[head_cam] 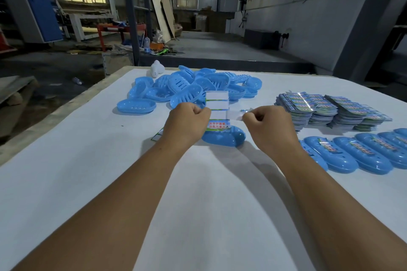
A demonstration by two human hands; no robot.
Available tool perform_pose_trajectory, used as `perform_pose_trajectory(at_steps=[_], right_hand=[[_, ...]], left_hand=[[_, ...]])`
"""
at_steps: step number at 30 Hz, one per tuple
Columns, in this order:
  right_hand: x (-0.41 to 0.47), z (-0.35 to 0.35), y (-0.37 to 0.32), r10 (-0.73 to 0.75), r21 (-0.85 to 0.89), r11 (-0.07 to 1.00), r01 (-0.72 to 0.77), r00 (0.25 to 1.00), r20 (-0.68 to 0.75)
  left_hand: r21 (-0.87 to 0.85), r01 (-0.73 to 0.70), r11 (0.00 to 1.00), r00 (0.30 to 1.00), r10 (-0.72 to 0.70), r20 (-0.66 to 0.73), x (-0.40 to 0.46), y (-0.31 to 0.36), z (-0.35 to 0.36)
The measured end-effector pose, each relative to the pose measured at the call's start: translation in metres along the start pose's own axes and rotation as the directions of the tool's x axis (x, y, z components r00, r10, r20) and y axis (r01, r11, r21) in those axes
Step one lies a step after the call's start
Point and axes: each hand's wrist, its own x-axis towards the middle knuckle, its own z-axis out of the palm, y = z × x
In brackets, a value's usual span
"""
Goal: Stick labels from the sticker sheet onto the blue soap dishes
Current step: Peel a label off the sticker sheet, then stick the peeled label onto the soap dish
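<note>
At mid-frame the left hand [187,122] pinches a sticker sheet [217,106] upright; the right hand [267,126] pinches a peeled label [240,114] beside it. Below them, one blue soap dish [224,137] lies on the white tabletop [198,193].

The left hand [187,124] hides the sticker sheet's [217,103] left edge and its own fingertips. The row of labelled dishes [361,152] runs off the right edge. Label print is too small to read.
</note>
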Motion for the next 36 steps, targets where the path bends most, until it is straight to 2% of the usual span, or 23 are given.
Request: perform_pose_trajectory(at_steps=[4,6,9,12,14,15,17,19,20,22,26,31,36], right_hand=[[0.001,0.000,0.002,0.018,-0.012,1.000,-0.018,1.000,0.007],[0.001,0.000,0.002,0.028,-0.009,1.000,-0.027,0.999,0.017],[0.001,0.001,0.001,0.035,-0.004,0.999,-0.035,0.999,0.040],[0.000,0.002,0.001,0.033,0.017,0.999,-0.034,0.998,0.052],[0.000,0.002,0.000,0.029,0.024,0.999,-0.030,0.998,0.053],[0.000,0.002,0.000,0.028,0.028,0.999,-0.030,0.998,0.051],[-0.001,0.002,-0.001,0.031,0.030,0.999,-0.033,0.998,0.049],[-0.002,0.003,-0.002,0.023,0.021,0.999,-0.024,0.999,0.049],[-0.003,0.003,-0.003,0.011,0.017,1.000,-0.012,0.999,0.049],[-0.005,0.003,-0.004,-0.014,0.009,1.000,0.014,0.999,0.051],[-0.006,0.004,-0.006,-0.039,0.018,0.999,0.038,0.997,0.071],[-0.006,0.006,-0.005,-0.075,0.050,0.996,0.070,0.993,0.091],[-0.004,0.009,-0.003,-0.171,0.090,0.983,0.158,0.974,0.152]], left_hand=[[0.293,0.017,0.956,0.995,0.014,-0.101,0.007,-0.006,-0.010],[0.480,0.030,0.877,0.988,0.048,-0.149,0.011,-0.011,-0.016],[0.692,0.071,0.719,0.991,0.027,-0.130,0.016,-0.018,-0.025],[0.798,0.090,0.596,0.996,-0.063,-0.066,0.017,-0.022,-0.033],[0.816,0.078,0.573,0.997,-0.052,-0.059,0.016,-0.022,-0.034],[0.799,0.063,0.598,0.997,-0.011,-0.070,0.015,-0.021,-0.034],[0.653,0.011,0.758,0.991,0.078,-0.107,0.010,-0.016,-0.030],[0.296,-0.056,0.954,0.995,0.077,-0.061,0.004,-0.006,-0.021],[0.103,-0.067,0.992,0.998,0.067,0.002,0.000,0.000,-0.016],[-0.138,-0.048,0.989,0.987,0.069,0.146,-0.009,0.009,-0.007],[-0.275,-0.007,0.961,0.952,0.091,0.293,-0.018,0.011,0.007],[-0.308,0.054,0.950,0.938,0.057,0.341,-0.020,0.012,0.011],[-0.343,0.056,0.938,0.953,0.052,0.299,-0.016,0.011,0.007]])
